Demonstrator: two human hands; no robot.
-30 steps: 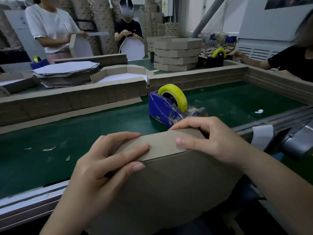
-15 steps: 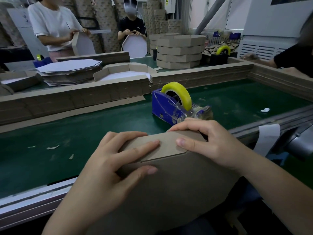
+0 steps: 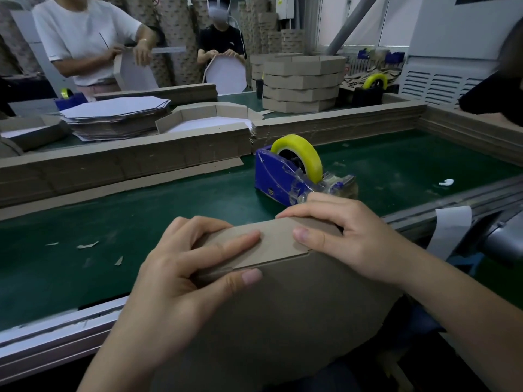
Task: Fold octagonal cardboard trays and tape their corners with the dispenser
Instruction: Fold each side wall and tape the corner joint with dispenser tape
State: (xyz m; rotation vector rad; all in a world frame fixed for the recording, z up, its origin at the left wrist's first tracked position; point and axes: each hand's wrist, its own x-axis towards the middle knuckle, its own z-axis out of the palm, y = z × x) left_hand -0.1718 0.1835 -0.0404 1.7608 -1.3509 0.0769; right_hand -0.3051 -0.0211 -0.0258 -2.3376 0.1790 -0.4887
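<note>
I hold a brown cardboard tray (image 3: pixel 283 312) upright against the conveyor's near edge, its plain underside facing me. My left hand (image 3: pixel 181 278) grips the top left side flap, fingers over the folded wall and thumb on the face. My right hand (image 3: pixel 345 236) grips the top right, thumb pressing the flap where two walls meet. Just behind the tray stands a blue tape dispenser (image 3: pixel 283 176) with a yellow roll (image 3: pixel 302 154) on the green belt.
A low cardboard wall (image 3: pixel 127 162) borders the green belt (image 3: pixel 113 216), with small scraps on it. Behind it lie flat blanks (image 3: pixel 116 114), a folded tray (image 3: pixel 209 117) and stacked finished trays (image 3: pixel 302 83). Two people across fold trays; another sits at the right.
My left fingers slid right along the top flap toward my right thumb. The view shifted slightly; the tray stays upright in both hands.
</note>
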